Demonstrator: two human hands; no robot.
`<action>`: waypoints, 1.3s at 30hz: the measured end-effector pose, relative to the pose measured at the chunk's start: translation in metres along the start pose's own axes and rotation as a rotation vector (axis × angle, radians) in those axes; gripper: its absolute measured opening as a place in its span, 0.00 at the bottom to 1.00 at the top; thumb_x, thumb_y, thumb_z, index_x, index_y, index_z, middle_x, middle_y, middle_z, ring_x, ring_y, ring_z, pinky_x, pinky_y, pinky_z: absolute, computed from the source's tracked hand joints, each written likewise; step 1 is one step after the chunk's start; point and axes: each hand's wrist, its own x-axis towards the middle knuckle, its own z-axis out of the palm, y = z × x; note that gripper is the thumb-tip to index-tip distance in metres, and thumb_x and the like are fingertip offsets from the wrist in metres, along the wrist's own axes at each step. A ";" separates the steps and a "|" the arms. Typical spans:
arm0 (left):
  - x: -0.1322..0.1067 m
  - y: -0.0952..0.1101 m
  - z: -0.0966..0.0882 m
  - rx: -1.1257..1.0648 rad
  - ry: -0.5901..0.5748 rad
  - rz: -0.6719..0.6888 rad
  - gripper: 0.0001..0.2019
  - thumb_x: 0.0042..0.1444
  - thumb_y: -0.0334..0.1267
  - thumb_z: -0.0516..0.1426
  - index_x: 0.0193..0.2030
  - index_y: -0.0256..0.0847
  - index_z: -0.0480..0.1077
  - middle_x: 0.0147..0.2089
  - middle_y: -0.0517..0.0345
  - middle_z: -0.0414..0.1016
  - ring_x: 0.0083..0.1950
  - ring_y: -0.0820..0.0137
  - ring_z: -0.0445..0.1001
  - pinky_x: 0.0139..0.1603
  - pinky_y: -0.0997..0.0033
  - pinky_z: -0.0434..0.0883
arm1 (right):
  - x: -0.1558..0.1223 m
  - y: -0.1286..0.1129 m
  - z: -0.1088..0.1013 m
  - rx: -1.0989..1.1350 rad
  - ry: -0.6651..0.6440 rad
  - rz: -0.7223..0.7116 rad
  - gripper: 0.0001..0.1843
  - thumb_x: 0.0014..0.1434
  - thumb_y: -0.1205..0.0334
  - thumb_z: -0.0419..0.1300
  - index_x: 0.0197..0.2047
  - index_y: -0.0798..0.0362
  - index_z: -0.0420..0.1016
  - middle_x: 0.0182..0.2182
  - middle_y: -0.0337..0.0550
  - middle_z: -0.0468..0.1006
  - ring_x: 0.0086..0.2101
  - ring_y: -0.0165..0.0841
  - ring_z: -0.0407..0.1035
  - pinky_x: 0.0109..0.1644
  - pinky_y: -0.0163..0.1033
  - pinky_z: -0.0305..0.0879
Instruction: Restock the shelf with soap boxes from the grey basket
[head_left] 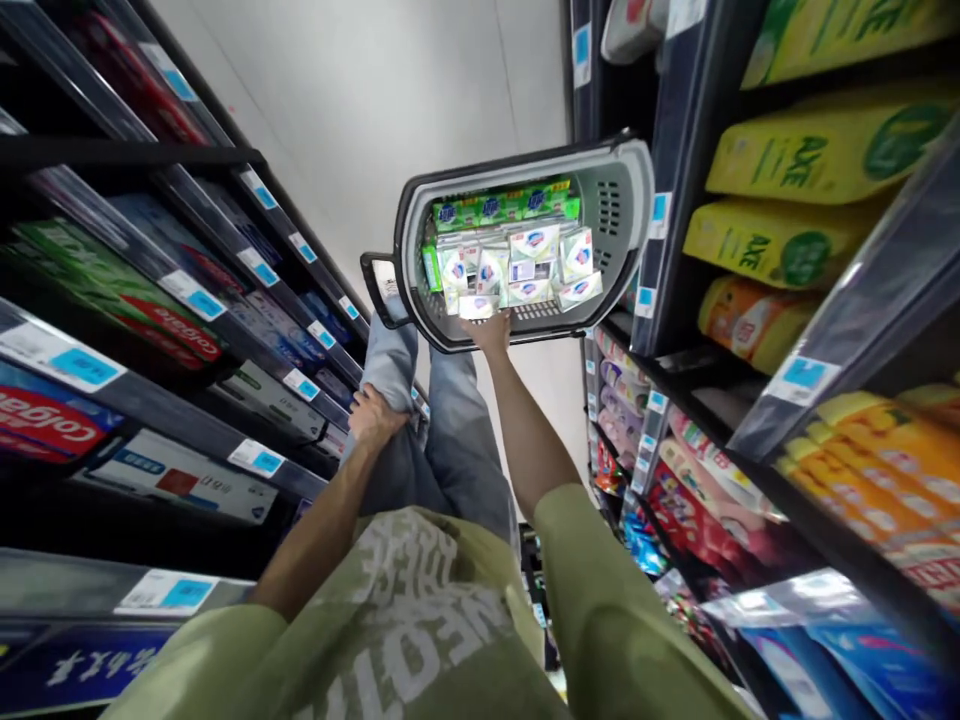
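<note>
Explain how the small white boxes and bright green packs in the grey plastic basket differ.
The white boxes carry red and blue logos; the green packs carry dark blue ones.
The white boxes sit at mixed angles; the green packs mostly line the far wall.
The right hand is at a white box, apart from the green packs.
Both lie inside the grey basket.
</note>
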 end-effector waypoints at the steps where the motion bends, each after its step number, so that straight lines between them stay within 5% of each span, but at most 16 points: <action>1: 0.001 0.001 -0.001 0.009 -0.001 -0.002 0.50 0.50 0.53 0.71 0.66 0.21 0.51 0.61 0.27 0.64 0.60 0.42 0.69 0.55 0.49 0.71 | 0.002 -0.002 0.000 0.003 -0.003 0.005 0.68 0.49 0.48 0.76 0.75 0.71 0.41 0.70 0.75 0.56 0.70 0.55 0.53 0.73 0.53 0.56; 15: 0.018 0.016 0.010 0.129 0.061 -0.023 0.48 0.42 0.57 0.71 0.62 0.30 0.58 0.58 0.33 0.64 0.60 0.43 0.67 0.55 0.47 0.72 | 0.045 -0.013 0.035 -0.007 0.100 0.006 0.63 0.51 0.48 0.74 0.75 0.64 0.40 0.68 0.72 0.54 0.68 0.61 0.51 0.66 0.67 0.59; 25: 0.021 0.025 0.016 0.166 0.048 -0.019 0.46 0.44 0.50 0.71 0.64 0.34 0.56 0.59 0.33 0.63 0.62 0.42 0.65 0.55 0.45 0.72 | 0.046 -0.010 0.040 -0.039 0.189 -0.044 0.59 0.48 0.55 0.73 0.72 0.63 0.44 0.63 0.68 0.61 0.62 0.57 0.60 0.65 0.61 0.64; 33: 0.013 0.015 0.019 0.164 0.093 0.006 0.48 0.44 0.54 0.71 0.65 0.28 0.59 0.59 0.30 0.65 0.61 0.44 0.68 0.55 0.49 0.73 | 0.019 0.011 0.017 -0.046 0.037 -0.051 0.57 0.42 0.56 0.75 0.68 0.65 0.52 0.63 0.68 0.63 0.63 0.56 0.60 0.67 0.55 0.61; 39: -0.001 -0.016 0.030 0.142 -0.066 0.088 0.53 0.54 0.54 0.65 0.75 0.25 0.44 0.68 0.25 0.60 0.69 0.42 0.64 0.65 0.52 0.67 | -0.045 0.037 -0.006 -0.014 -0.156 -0.256 0.52 0.41 0.55 0.78 0.63 0.64 0.60 0.60 0.64 0.69 0.60 0.47 0.64 0.63 0.45 0.62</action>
